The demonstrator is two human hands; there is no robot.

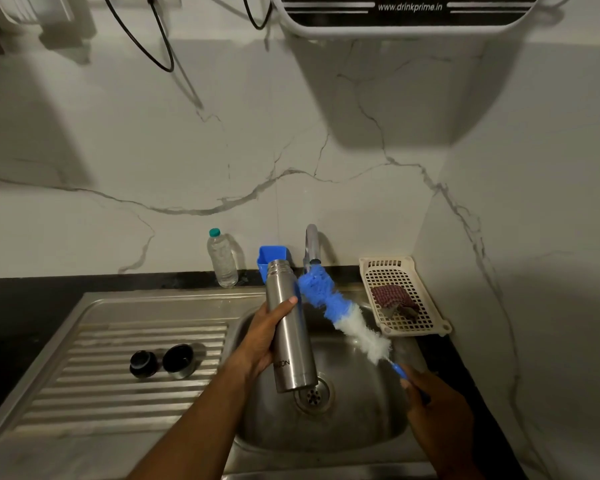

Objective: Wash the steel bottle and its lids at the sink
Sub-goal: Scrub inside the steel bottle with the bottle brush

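Clasped in the right hand [437,407] is the bottle brush [340,313], while the uncapped steel bottle [290,327] is gripped by the left hand [260,341] above the sink [361,427].

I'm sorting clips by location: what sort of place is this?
Most likely a home kitchen: a steel sink with a ribbed drainboard, a tap against a marble-look wall, and a wall-mounted water purifier overhead.

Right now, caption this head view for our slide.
Left hand grips the steel bottle, right hand the brush, over the sink.
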